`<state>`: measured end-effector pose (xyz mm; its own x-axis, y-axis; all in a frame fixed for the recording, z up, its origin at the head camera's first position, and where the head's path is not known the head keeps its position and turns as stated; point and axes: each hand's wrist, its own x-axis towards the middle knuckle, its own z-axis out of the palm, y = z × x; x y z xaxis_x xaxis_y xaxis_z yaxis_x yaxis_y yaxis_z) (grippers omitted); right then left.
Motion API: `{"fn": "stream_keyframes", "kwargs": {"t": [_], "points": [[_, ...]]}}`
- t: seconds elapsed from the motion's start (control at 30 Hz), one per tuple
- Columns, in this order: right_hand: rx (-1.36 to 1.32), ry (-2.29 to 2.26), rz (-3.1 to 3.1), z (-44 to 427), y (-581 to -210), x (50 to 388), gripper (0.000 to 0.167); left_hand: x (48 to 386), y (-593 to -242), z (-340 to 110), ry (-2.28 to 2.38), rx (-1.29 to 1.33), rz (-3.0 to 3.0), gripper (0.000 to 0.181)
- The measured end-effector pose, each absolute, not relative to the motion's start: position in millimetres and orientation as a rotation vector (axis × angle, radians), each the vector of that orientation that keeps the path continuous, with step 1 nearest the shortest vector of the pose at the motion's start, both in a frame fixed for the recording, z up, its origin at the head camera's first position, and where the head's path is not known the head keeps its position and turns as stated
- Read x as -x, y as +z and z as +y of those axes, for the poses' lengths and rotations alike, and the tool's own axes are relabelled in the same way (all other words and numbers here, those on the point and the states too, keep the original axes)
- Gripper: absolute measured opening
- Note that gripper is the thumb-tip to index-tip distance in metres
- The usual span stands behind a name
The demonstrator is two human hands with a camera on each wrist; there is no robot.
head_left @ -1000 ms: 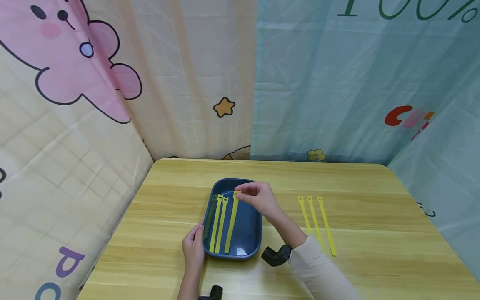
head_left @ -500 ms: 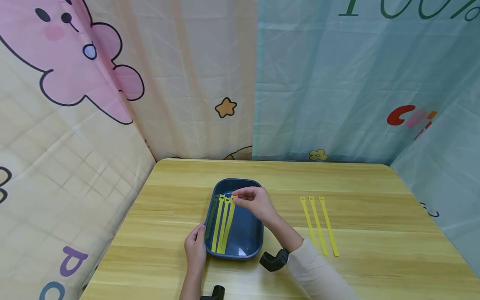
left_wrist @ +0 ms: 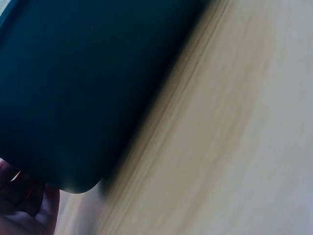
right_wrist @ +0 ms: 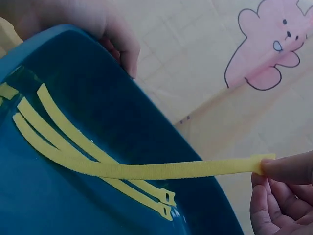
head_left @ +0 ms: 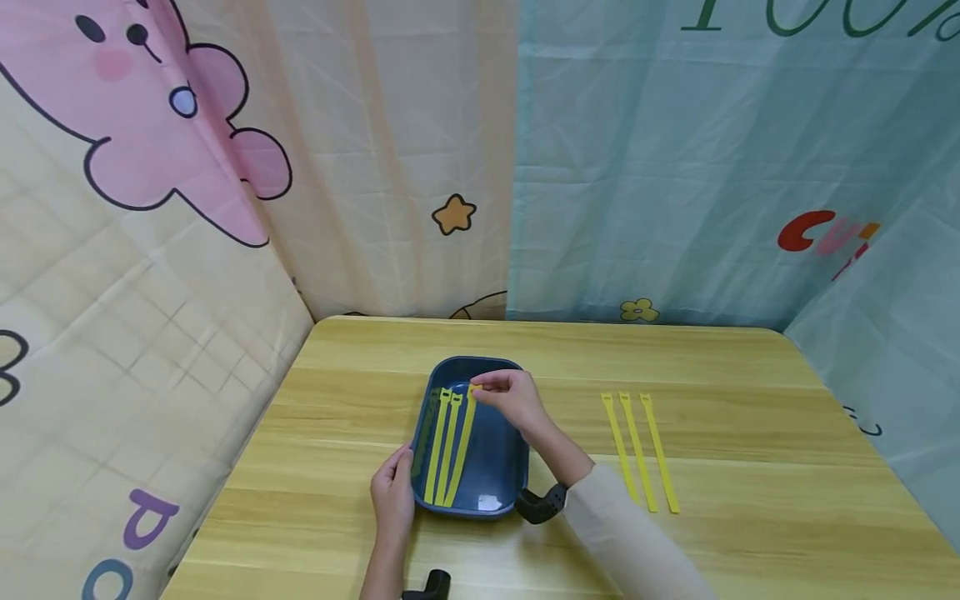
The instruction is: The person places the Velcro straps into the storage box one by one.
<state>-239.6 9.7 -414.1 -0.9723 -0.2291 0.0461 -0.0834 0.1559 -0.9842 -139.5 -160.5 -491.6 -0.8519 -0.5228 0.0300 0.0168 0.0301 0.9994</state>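
A dark blue tray (head_left: 491, 467) sits on the table, its left rim gripped by my left hand (head_left: 392, 493). In the left wrist view that hand (left_wrist: 29, 205) shows only partly, beside the tray's corner. My right hand (head_left: 517, 402) pinches the wide end of a yellow hook-and-loop cable tie (head_left: 464, 442) above the tray. In the right wrist view the held tie (right_wrist: 195, 169) sags from the thumb and fingertips, its tail reaching the tray floor. Two more yellow ties (head_left: 437, 446) lie side by side in the tray, slotted heads at the far end.
Three yellow ties (head_left: 658, 454) lie in a row on the wooden table (head_left: 750, 417), right of the tray. Black wrist cameras (head_left: 542, 504) sit on both wrists. Printed curtains (head_left: 645, 167) hang behind and beside the table.
My right hand moved the held tie left towards the other two, then raised its head slightly back right. The tie's tail now lies closer to them. My left hand stays on the tray.
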Motion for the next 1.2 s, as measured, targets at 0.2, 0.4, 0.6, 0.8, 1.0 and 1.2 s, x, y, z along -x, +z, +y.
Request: {"fn": "stream_keyframes", "kwargs": {"t": [0.2, 0.4, 0.6, 0.8, 1.0, 1.2], "points": [[0.202, -1.901, 2.341, 7.8, -425.8, 250.8, 0.014, 142.9, -494.0, -159.9, -1.865, -0.523, -1.927, 0.028], [0.15, -1.866, 2.362, 7.8, -432.4, 258.3, 0.014, 142.8, -493.3, -158.8, -1.888, -0.504, -1.916, 0.028], [0.146, -1.843, 2.369, 5.2, -434.1, 263.1, 0.014, 141.5, -492.2, -160.4, -1.886, -0.507, -1.938, 0.03], [0.099, -1.828, 2.354, -0.5, -437.0, 268.6, 0.013, 142.9, -493.7, -161.8, -1.861, -0.517, -1.959, 0.03], [0.043, -1.813, 2.337, -2.8, -445.6, 275.1, 0.013, 142.0, -493.4, -160.9, -1.873, -0.511, -1.937, 0.029], [0.024, -1.804, 2.313, -2.7, -450.6, 277.4, 0.014, 141.2, -494.9, -160.8, -1.869, -0.52, -1.932, 0.028]]}}
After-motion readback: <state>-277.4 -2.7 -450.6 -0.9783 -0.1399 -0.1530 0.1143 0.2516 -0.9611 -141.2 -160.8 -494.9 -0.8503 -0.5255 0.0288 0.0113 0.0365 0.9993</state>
